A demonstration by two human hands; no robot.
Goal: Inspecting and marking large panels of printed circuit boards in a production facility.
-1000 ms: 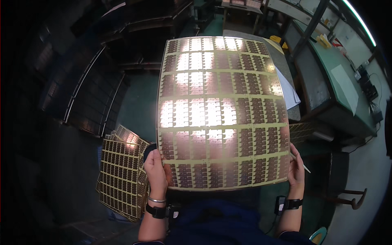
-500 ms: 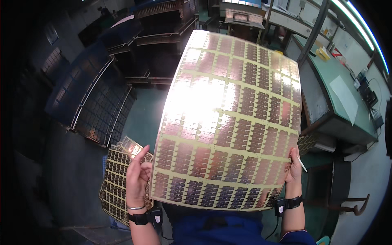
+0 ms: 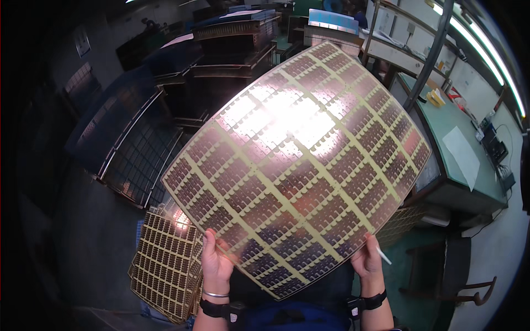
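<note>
A large thin circuit board panel (image 3: 306,218), patterned in copper-brown blocks with yellow-green strips, is held up in front of me, turned cornerwise. Bright glare covers its upper middle. My left hand (image 3: 217,259) grips its lower left edge, thumb in front and fingers partly behind the sheet. At the lower right edge, my right hand (image 3: 367,256) is closed on the panel, most of its fingers hidden behind. A slim white stick (image 3: 383,255), perhaps a pen, juts out from the right hand. Left of my left hand lies a stack of similar panels (image 3: 165,259).
Racks of dark panels (image 3: 130,149) stand at the left and far side. At the right is a green-topped workbench (image 3: 441,118) with a white paper sheet (image 3: 462,151) and a metal post (image 3: 429,58). A dark chair (image 3: 441,265) stands lower right; more panels (image 3: 400,223) lean behind the held one.
The panel has turned clockwise from nearly upright to cornerwise. My left hand has moved right and now grips its edge; my right hand has come lower and inward.
</note>
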